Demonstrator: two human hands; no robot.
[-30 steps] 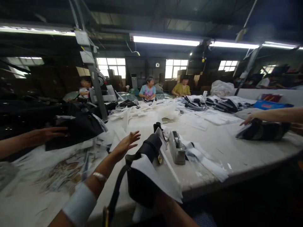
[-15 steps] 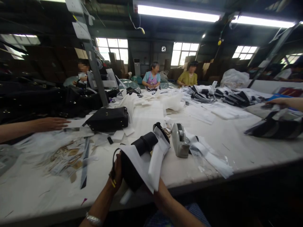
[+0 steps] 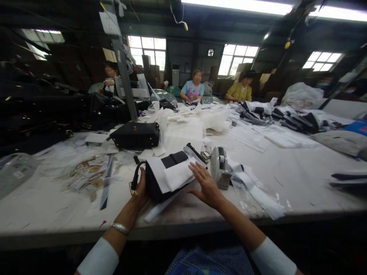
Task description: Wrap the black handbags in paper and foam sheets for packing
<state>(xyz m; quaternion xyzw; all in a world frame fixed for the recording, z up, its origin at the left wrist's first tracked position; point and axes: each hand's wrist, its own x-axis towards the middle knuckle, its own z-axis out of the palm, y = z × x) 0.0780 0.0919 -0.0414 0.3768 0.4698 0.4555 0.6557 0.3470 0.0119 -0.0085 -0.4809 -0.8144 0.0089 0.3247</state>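
Note:
A black handbag (image 3: 156,191) lies on its side at the near edge of the table, partly covered by white wrapping sheet (image 3: 178,176). My left hand (image 3: 141,190) grips the bag's left end, beside a black strap with a metal buckle (image 3: 133,188). Over the right part of the white sheet, my right hand (image 3: 207,186) is open, its fingertips resting on the folded layer and its thumb apart. Just right of the bag stands a grey tape dispenser (image 3: 220,168). Another black handbag (image 3: 134,134) sits upright farther back.
Loose paper tags (image 3: 88,173) and clear plastic scatter on the left of the table (image 3: 57,214). Black bags (image 3: 37,110) pile up at far left, near a metal post (image 3: 126,76). White sheets heap up in the middle. Several people sit across the table.
My right hand has come up from under the white sheet onto its top, and the sheet now lies folded flatter over the bag. Co-workers' arms at both sides have left view.

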